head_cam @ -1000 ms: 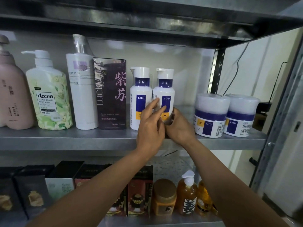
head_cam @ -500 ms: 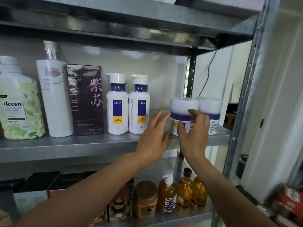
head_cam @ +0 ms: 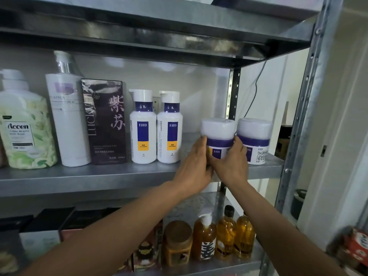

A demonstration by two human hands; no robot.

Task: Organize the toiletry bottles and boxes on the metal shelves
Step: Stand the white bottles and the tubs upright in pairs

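Grey metal racking takes up the whole corner in front of me, and the person's two bare forearms reach up into it from below. Closest to me, under the arms, the lower shelf (head_cam: 219, 268) carries a row of dark boxes (head_cam: 39, 232) on the left, then a squat brown jar (head_cam: 177, 244), an amber pump bottle (head_cam: 204, 242) and two amber bottles (head_cam: 226, 236) toward the right. Above that, at the front lip of the middle shelf (head_cam: 79, 180), the left hand (head_cam: 194, 168) and the right hand (head_cam: 231, 166) both grip the white jar (head_cam: 218, 132). The left hand's fingers curl round its left side and the right hand's round its right side. The jar has a frosted white lid, a purple band and an EHD label, and it is upright. Its base is hidden behind the hands, so I cannot tell whether it sits on the shelf. A second jar (head_cam: 254, 136) of the same kind stands just beside it on the right, near the shelf's end. Farther along to the left stand two white EHD pump bottles (head_cam: 143, 136) close side by side, then a dark purple box (head_cam: 104, 124), a tall white bottle (head_cam: 68, 120) and a green floral Accen bottle (head_cam: 23, 132). Behind them is a pale wall, with a black cable (head_cam: 256, 90) hanging past the rear post and the upper shelf (head_cam: 159, 26) overhead.
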